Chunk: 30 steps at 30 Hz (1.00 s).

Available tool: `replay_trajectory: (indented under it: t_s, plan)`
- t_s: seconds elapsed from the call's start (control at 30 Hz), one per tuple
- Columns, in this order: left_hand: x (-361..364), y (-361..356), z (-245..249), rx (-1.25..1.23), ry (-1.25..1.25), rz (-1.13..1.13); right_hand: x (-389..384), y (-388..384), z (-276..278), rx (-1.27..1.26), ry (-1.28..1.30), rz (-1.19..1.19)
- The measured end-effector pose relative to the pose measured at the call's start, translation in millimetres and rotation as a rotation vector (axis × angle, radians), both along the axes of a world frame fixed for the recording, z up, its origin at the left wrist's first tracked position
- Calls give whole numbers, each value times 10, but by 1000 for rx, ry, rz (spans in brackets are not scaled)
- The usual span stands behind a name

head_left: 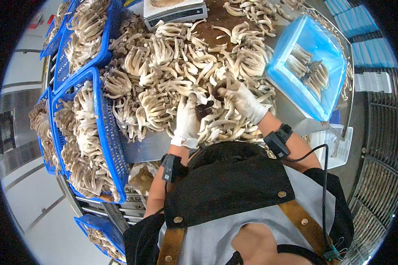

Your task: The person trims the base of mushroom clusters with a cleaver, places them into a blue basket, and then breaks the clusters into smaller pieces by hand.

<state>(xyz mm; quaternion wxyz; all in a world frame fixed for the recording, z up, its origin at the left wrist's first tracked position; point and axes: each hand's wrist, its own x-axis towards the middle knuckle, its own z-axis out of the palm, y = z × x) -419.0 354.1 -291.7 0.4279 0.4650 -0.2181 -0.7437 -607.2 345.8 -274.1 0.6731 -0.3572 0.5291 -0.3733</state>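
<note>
Gripping one mushroom clump point(204, 108), left hand point(186, 118) and right hand point(242, 100), blue crate point(104, 129) alongside, scale point(175, 12) beyond

Pretty bright in here, flat white light all over. Steel worktable point(148, 149) in the middle, digital scale point(174, 11) at its far edge. Blue plastic baskets point(107, 132) sit on a metal rack point(119, 208) along the left, pale grey floor point(26, 194) beyond them. Stacked blue trays point(356, 20) far right, wire grating point(380, 176) nearer.
</note>
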Motion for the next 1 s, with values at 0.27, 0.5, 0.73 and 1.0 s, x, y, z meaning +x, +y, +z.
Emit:
replay_trajectory:
  t_s: [0.27, 0.5, 0.73, 1.0]
  plan:
    - [-65, -169, 17, 45, 254, -7, 15, -128, 221, -13, -132, -20]
    - [-65, -300, -126, -183, -338, -262, 163, -164, -119, -22, -113, -209]
    - [137, -369, 254, -397, -480, -306, 310, -457, -328, -254, 96, -413]
    - [1618, -603, 12, -571, -1233, 127, 518, -746, -148, -416, 846, 305]
